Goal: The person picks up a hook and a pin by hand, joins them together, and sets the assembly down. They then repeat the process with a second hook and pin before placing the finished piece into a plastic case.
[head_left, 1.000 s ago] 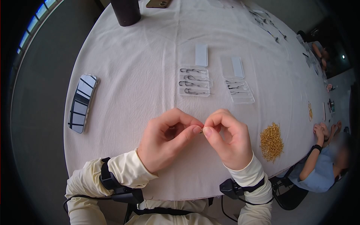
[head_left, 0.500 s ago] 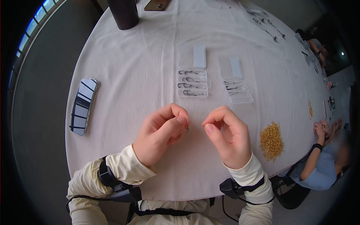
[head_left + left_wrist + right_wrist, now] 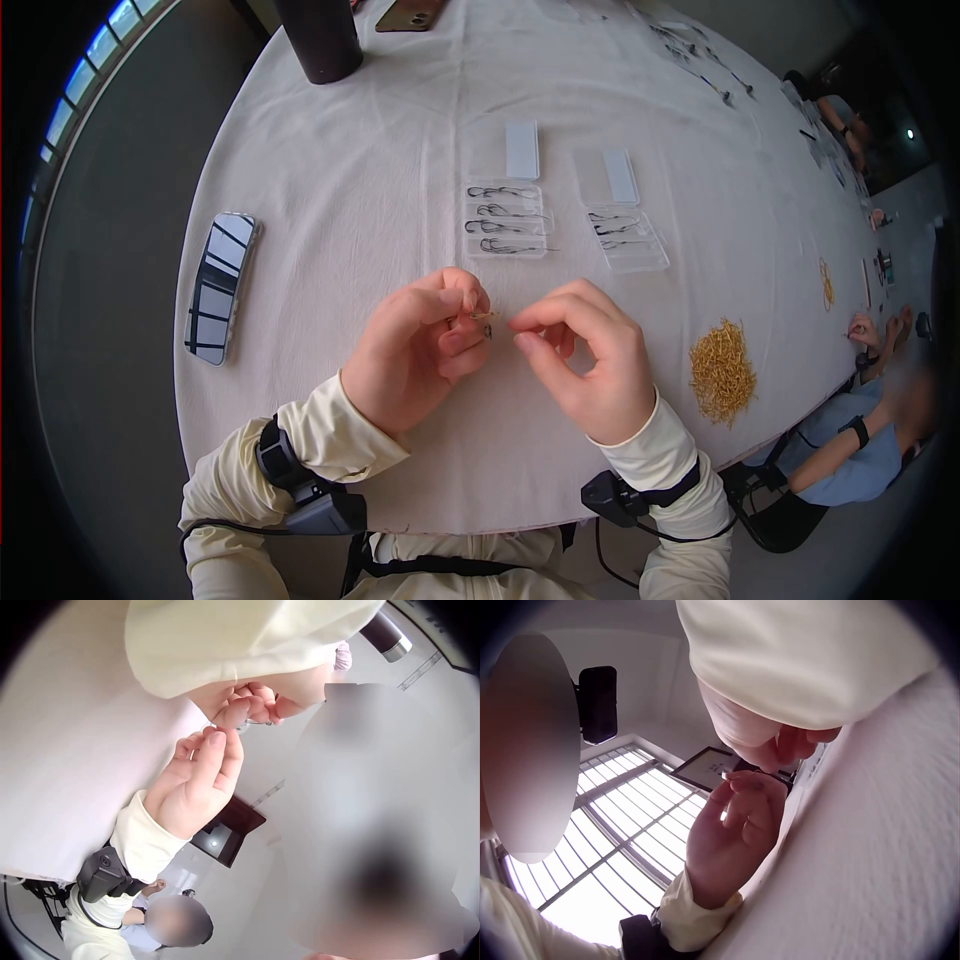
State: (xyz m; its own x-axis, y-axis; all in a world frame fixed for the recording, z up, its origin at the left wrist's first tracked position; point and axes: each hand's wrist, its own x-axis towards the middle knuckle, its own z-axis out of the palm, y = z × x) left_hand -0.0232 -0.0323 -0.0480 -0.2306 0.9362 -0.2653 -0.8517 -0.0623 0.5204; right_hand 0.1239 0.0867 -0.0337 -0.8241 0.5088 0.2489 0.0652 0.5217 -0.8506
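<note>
The left hand (image 3: 410, 350) pinches a small gold-and-dark metal piece (image 3: 487, 317) between thumb and fingers; the other fingers are curled beneath. The right hand (image 3: 592, 365) has its thumb and index fingertips set narrowly apart, beside the piece. Whether it holds anything cannot be told. The piece is located between the two hands, on the near side of the white cloth-covered table (image 3: 340, 150).

Difference: one second earlier, the fingertips of both hands met at the piece; they are now separated by a short gap. Compared with half a second earlier, the left hand has turned, exposing more of its curled fingers and of the piece.

Count:
- Clear plastic compartment cases, lids open: two. The left case (image 3: 508, 252) contains four rows of dark, thin looped pieces; the right case (image 3: 645, 259) contains a smaller quantity.
- Loose heap of small gold metal pieces (image 3: 722, 372): one, right of the right hand; individual pieces are too small to count.
- Phones: two, a glossy dark phone in a clear case (image 3: 221, 290) at left and a brown phone (image 3: 410, 14) at the far edge.
- Dark cylindrical tumbler (image 3: 320, 40): one.
</note>
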